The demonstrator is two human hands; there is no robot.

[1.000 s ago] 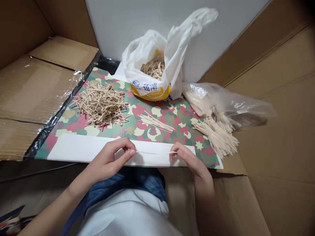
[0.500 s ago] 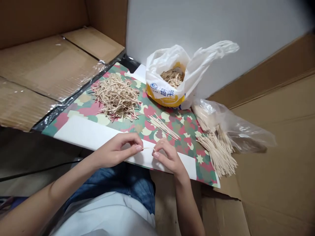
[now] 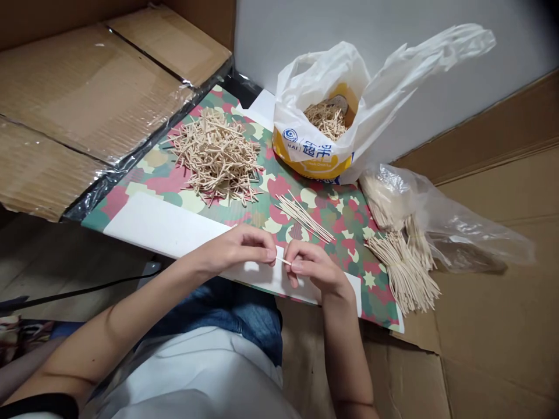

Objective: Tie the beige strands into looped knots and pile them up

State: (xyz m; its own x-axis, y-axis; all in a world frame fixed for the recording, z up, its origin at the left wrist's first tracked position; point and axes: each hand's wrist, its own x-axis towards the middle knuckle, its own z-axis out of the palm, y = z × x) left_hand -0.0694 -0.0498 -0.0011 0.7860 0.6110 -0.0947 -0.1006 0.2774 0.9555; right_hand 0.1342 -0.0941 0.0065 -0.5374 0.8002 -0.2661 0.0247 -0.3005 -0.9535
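A short pale stick [image 3: 283, 261] spans the gap between my two hands, above the white strip [image 3: 166, 224] at the near edge of the patterned board [image 3: 271, 224]. My left hand [image 3: 248, 247] pinches one end between thumb and finger. The other end is pinched by my right hand [image 3: 308, 265], whose other fingers are curled. Just beyond my hands, several long thin sticks [image 3: 304, 217] lie loosely side by side on the board. A heap of short stick pieces [image 3: 216, 157] rests farther back on the left.
Behind the board's middle stands an open plastic bag [image 3: 314, 154] with stick pieces inside. Bundled long sticks [image 3: 404, 270] lie at the right edge beside a clear plastic bag [image 3: 467, 224]. A cardboard box [image 3: 87, 87] is at the left, and more cardboard [image 3: 502, 297] at the right.
The camera view has shifted, so the board and bags appear larger. The short stick is still between my hands, now tilted down to the right, and my right hand's fingers are more curled.
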